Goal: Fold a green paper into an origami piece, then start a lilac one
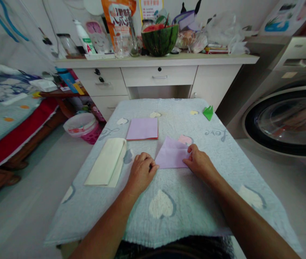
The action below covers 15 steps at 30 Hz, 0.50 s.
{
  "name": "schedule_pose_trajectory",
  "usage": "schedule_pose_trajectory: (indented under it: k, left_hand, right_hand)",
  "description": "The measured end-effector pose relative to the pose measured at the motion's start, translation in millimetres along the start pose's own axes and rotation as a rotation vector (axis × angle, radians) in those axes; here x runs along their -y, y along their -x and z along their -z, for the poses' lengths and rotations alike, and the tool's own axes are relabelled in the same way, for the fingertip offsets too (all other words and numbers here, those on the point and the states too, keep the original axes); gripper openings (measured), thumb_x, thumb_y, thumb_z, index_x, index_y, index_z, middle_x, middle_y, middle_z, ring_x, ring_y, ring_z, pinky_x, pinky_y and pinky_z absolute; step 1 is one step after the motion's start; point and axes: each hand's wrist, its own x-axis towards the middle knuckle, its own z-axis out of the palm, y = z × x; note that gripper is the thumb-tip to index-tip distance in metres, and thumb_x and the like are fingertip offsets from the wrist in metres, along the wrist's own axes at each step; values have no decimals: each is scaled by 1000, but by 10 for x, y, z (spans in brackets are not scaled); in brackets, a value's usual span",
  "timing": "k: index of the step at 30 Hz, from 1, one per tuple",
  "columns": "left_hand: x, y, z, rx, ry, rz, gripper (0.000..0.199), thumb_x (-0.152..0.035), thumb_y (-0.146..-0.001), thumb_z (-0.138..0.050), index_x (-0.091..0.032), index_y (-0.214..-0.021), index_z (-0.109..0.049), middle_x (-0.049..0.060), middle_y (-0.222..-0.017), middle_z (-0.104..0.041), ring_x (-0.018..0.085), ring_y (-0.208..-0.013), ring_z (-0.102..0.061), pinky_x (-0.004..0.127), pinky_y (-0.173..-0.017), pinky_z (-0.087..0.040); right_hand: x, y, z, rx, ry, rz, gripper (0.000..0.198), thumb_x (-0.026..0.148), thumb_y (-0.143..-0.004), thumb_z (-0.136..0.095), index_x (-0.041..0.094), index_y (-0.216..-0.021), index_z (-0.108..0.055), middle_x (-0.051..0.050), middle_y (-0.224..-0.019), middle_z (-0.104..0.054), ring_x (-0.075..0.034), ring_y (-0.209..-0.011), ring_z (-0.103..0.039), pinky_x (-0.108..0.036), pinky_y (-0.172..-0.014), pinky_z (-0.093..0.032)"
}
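Observation:
A sheet of purple origami paper [170, 154], folded to a slanted shape with creases, lies on the cloth-covered table. My left hand [143, 169] is closed, thumb and curled fingers at the paper's lower left corner. At the right edge my right hand [197, 160] pinches the paper between thumb and fingers. Just behind it sits a square stack of origami paper [142, 128], purple on top with a red edge below. To the left of my left hand lies a folded pale yellow cloth or paper [107, 162]. A small green folded paper piece [208, 112] rests at the far right corner.
The table [161, 223] wears a pale blue cloth with hearts. Beyond it stands a white cabinet [139, 73] bearing a cut watermelon [160, 41], bottles and bags. A washing machine [290, 93] is at right; a pink bin [84, 127] and a bed [12, 118] are at left.

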Motion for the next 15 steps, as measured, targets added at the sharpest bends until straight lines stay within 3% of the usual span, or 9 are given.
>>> schedule_pose_trajectory:
  k: [11, 15]
  left_hand:
    - [21, -4, -11, -1, 8, -12, 12, -25, -82, -61, -20, -71, -60, 4, -89, -57, 22, -87, -53, 39, -83, -42]
    - [23, 2, -12, -1, 11, -13, 12, -25, -82, -62, -20, -72, -60, 4, -89, -57, 22, -87, -53, 38, -83, -42]
  right_hand:
    - [64, 40, 50, -1, 44, 16, 18, 21, -80, -63, 20, -93, -51, -2, -76, -62, -16, -69, -55, -25, -62, -32]
    - [92, 62, 50, -33, 77, 152, 10, 15, -81, -59, 18, -90, -55, -4, -88, -61, -16, -77, -54, -26, -67, -35]
